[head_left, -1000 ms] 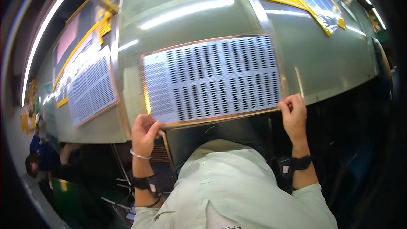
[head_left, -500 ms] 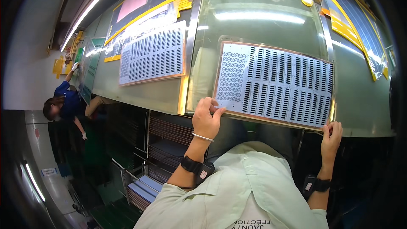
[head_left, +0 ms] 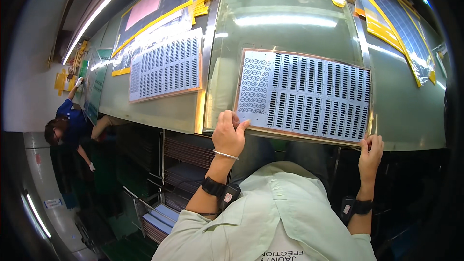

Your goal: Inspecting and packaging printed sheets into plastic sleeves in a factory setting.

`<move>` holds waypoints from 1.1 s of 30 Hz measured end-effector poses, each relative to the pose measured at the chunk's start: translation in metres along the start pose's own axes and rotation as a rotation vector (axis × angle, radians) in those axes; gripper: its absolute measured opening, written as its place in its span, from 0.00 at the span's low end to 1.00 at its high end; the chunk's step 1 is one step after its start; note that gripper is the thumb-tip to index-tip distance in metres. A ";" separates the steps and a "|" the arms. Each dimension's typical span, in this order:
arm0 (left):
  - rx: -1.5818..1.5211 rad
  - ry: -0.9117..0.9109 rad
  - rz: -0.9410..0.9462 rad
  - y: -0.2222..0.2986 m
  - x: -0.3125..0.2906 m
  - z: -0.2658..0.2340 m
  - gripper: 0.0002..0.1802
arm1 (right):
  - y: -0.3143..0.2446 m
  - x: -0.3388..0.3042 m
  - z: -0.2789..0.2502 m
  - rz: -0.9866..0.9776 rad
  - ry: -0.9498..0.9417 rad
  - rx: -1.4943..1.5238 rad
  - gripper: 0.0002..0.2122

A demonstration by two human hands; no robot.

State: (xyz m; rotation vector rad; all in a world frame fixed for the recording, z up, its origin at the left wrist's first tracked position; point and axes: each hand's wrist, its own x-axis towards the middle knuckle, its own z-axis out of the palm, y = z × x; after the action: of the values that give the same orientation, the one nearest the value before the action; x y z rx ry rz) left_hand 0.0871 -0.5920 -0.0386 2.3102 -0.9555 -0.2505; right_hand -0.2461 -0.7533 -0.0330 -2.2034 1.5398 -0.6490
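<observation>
Patterned panel (head_left: 309,97) sits at the tabletop's (head_left: 290,38) near edge, left hand (head_left: 228,131) and right hand (head_left: 371,151) pinching its near corners, best steadied with even, light pressure.

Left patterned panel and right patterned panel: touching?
Apart: the head view shows a metal strip and tabletop between the left panel and right panel.

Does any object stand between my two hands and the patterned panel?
Nothing visible is in the way: your left hand is at the near left corner of the panel, your right hand at its near right corner.
</observation>
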 end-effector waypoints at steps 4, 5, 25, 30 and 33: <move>0.045 -0.003 0.009 -0.001 0.001 0.001 0.15 | -0.001 0.001 -0.001 0.001 0.012 0.008 0.09; 0.037 -0.011 0.007 -0.001 0.003 0.001 0.15 | 0.002 0.001 -0.004 0.039 -0.027 -0.003 0.08; 0.388 -0.212 0.471 0.000 0.004 -0.014 0.25 | 0.002 0.144 0.048 -0.496 0.184 -0.581 0.18; 0.329 -0.175 0.570 0.006 0.020 -0.007 0.24 | 0.003 0.149 0.043 -0.528 0.111 -0.612 0.17; 0.330 -0.096 0.510 0.015 0.068 0.021 0.28 | 0.006 0.145 0.043 -0.552 0.188 -0.538 0.16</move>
State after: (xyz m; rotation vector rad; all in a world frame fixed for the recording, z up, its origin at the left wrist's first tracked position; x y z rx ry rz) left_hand 0.1199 -0.6571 -0.0419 2.2522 -1.6983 0.0128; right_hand -0.1837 -0.8901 -0.0484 -3.1107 1.2890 -0.6641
